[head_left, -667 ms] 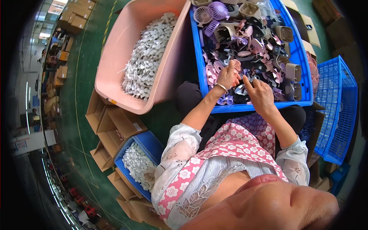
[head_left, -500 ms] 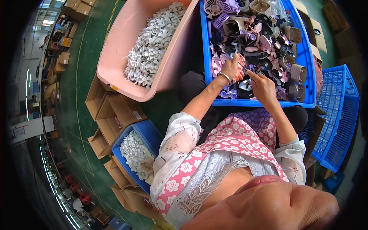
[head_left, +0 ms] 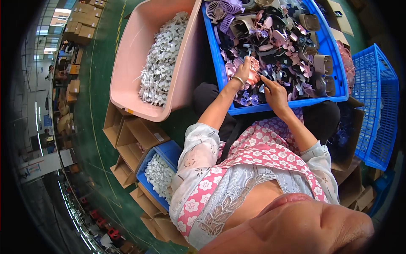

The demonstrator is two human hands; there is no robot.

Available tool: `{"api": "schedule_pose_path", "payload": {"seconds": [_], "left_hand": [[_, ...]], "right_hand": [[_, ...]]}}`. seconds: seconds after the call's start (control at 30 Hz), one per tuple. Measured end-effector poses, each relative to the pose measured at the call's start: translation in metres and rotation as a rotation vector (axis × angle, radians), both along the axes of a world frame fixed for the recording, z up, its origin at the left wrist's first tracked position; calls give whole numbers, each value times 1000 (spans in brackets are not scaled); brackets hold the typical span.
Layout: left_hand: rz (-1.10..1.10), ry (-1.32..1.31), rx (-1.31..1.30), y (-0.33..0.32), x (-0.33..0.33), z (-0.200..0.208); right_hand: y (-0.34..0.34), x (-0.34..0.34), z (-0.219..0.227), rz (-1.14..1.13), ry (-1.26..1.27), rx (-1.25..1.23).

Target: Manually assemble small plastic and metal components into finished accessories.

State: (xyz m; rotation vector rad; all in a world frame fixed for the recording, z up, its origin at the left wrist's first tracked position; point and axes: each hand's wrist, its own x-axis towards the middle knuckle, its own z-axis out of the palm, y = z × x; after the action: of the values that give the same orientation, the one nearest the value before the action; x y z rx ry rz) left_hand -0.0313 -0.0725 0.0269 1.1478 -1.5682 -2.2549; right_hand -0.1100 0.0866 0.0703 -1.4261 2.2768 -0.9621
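Note:
My left hand [head_left: 241, 75], with a bangle at the wrist, is closed around salmon-pink plastic parts [head_left: 253, 70] above the near left of a blue bin [head_left: 270, 108]. My right hand [head_left: 277, 96] is just to the right, its index finger stretched toward the pink parts, at or very near their edge. Its fingers look apart with nothing visible between them; the undersides are hidden. Below both hands lies a heap of mixed plastic parts [head_left: 277, 46] in pink, black, lilac and beige. Lilac round parts [head_left: 249, 100] lie by the bin's near rim.
A pink tub [head_left: 122, 84] of small white parts [head_left: 163, 63] stands at the left. Nearer are open cardboard boxes [head_left: 135, 135] and a small blue bin [head_left: 167, 150] with more white parts [head_left: 158, 173]. A blue slatted crate [head_left: 372, 110] stands at the right.
The view has shifted, so bins and hands sit differently in the picture. My left hand still holds the pink parts; my right index finger remains close to them.

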Motion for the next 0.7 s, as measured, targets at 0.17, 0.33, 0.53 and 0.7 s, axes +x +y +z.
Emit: {"api": "schedule_pose_path", "payload": {"seconds": [0.17,0.33,0.53,0.7], "left_hand": [[-18,67,156,-1,-7,4],[-73,286,625,-4,-5,19],[7,251,532,-6,-15,-8],[55,305,402,-7,-20,-8]], "right_hand": [[1,-2,-6,-66,-399,-175],[-5,-4,-13,-110,-869,-283],[-7,-19,-7,-146,-699,-150],[6,-20,28,9,-326,-41]]}}
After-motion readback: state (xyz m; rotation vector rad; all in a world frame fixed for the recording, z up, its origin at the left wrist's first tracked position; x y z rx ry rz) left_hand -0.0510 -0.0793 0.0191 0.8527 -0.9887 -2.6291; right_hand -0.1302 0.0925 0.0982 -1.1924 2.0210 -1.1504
